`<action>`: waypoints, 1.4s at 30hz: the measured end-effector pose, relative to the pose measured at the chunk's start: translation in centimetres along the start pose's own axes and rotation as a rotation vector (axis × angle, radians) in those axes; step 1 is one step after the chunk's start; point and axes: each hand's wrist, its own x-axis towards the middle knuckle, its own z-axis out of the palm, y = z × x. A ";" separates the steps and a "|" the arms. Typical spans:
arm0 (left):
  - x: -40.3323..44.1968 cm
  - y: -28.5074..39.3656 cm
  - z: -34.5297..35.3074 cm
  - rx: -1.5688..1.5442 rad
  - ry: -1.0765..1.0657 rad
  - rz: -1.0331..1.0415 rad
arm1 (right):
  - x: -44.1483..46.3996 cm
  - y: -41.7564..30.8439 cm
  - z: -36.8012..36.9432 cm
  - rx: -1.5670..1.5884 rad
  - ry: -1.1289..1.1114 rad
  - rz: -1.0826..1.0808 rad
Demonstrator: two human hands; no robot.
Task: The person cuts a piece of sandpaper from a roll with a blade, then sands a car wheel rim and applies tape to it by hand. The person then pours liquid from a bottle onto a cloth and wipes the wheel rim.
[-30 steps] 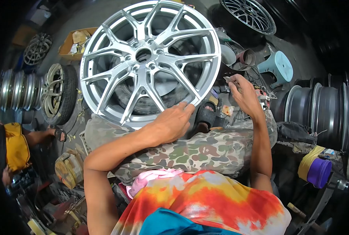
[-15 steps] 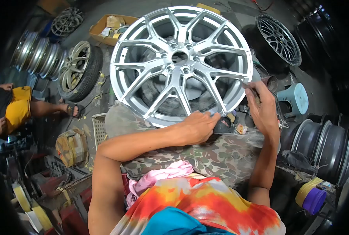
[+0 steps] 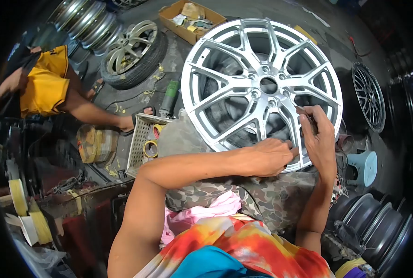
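**Both your hands at the near right of the silver wheel [image 3: 261,85]**

The silver wheel lies face up in front of you, its near edge over your camouflage trousers [image 3: 280,197]. Your left hand [image 3: 269,157] is at that near edge, fingers bent and touching the outer end of a spoke. Your right hand [image 3: 318,139] is just beside it, over the near right part of the wheel, pinching a small piece [image 3: 301,110] between thumb and fingertips, by a spoke. The piece is too small to identify. Your hands are close but apart.

Off the wheel's left edge, a pale basket [image 3: 139,141] holds tape rolls [image 3: 150,148], with a green tool [image 3: 170,95] next to it. Past the wheel's far left edge are an open cardboard box [image 3: 175,28] and a wheel with a tire [image 3: 131,55]. A dark wheel [image 3: 368,97] leans off the right edge; a light blue stool [image 3: 365,167] is nearer you. At your left, another person in yellow shorts [image 3: 46,88] has a foot near the basket.
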 end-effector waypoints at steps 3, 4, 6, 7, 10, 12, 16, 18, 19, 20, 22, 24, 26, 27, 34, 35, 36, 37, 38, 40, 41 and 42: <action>0.1 -1.0 -0.8 0.102 0.033 -0.002 | 0.7 0.2 0.7 0.023 -0.009 -0.002; 0.2 -1.2 -0.9 0.150 0.040 0.003 | 0.8 0.1 0.8 0.027 -0.015 0.020; 0.5 -1.3 -1.2 0.160 0.033 -0.010 | 1.1 -0.1 1.0 0.039 -0.018 0.047; 0.7 -1.4 -1.3 0.166 0.038 -0.004 | 1.3 -0.3 1.0 0.034 -0.023 0.007; 1.2 -1.3 -1.1 0.157 0.114 0.004 | 1.1 -1.0 1.2 0.049 -0.020 -0.030; 2.0 -1.8 -0.5 0.151 0.090 0.069 | 1.0 -1.1 1.0 0.069 0.024 -0.080; 2.7 -2.2 0.4 0.142 0.258 0.233 | 0.8 -0.8 0.8 0.163 0.122 -0.026; 2.4 -1.7 0.2 0.071 0.300 0.183 | 0.6 -1.4 0.6 0.253 0.169 0.023; 2.4 -1.4 -0.1 0.070 0.293 0.182 | 0.5 -1.3 0.6 0.258 0.171 0.029; 2.5 -1.3 -0.5 0.050 0.204 0.112 | 0.5 -1.0 0.4 0.229 0.190 -0.023; 2.7 -1.3 -0.7 0.035 0.117 0.049 | 0.4 -1.0 0.2 0.197 0.216 -0.078; 2.7 -1.8 -1.2 0.033 0.173 0.097 | 0.5 -1.4 0.2 0.225 0.243 -0.051; 2.7 -1.9 -2.0 0.033 0.171 0.080 | 0.5 -0.9 0.5 0.255 0.250 -0.082; 2.5 -1.7 -3.2 -0.002 0.148 0.006 | 0.5 -0.7 0.5 0.288 0.262 -0.080; -0.4 -3.7 -7.5 -0.038 0.232 -0.290 | 0.3 -1.1 0.5 0.378 0.238 0.002; -0.6 -4.0 -7.8 -0.006 0.249 -0.319 | 0.5 -1.0 0.6 0.378 0.243 -0.004; -0.6 -4.1 -8.1 -0.002 0.251 -0.312 | 0.7 -0.8 0.8 0.312 0.249 -0.072; -0.7 -4.2 -8.1 0.005 0.243 -0.319 | 0.6 -0.6 1.0 0.245 0.251 -0.131; -0.9 -4.1 -7.8 0.006 0.232 -0.332 | 0.5 -0.6 1.1 0.243 0.248 -0.121; -0.9 -3.8 -7.9 -0.003 0.217 -0.333 | 0.6 -0.6 1.2 0.279 0.239 -0.086; -0.8 -3.8 -7.9 -0.002 0.225 -0.325 | 0.7 -0.8 1.1 0.287 0.226 -0.084; -0.7 -3.8 -7.8 -0.002 0.232 -0.316 | 0.7 -0.8 1.1 0.286 0.229 -0.087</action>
